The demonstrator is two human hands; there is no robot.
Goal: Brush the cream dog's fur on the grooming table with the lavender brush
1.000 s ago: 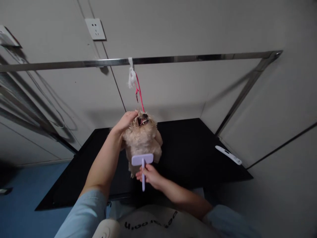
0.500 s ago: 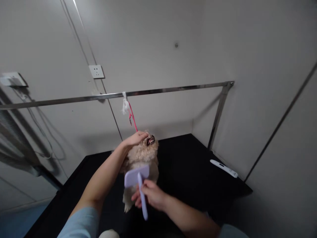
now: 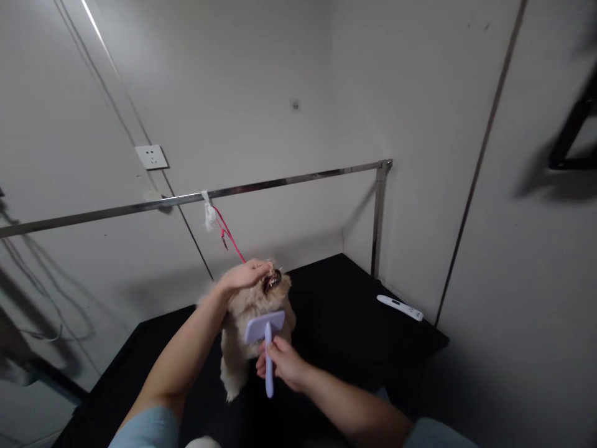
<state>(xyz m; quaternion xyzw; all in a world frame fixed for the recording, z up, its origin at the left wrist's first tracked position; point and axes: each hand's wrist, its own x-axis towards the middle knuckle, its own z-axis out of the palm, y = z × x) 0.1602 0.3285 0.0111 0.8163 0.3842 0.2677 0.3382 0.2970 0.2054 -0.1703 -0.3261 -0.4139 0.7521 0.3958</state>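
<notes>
Cream curly-furred dog is gripped at the head by the left hand, a T-shaped lavender brush by the right hand

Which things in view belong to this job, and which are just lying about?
In use:
lilac pet brush, in the right hand
curly-coated dog, left hand on its head
pink lead
black table

Lying about:
white handheld device

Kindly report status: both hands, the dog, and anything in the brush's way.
Left hand on dog, near its open mouth. Right hand gripping purple brush before dog; contact unclear. Red leash above, apart from brush.
</notes>
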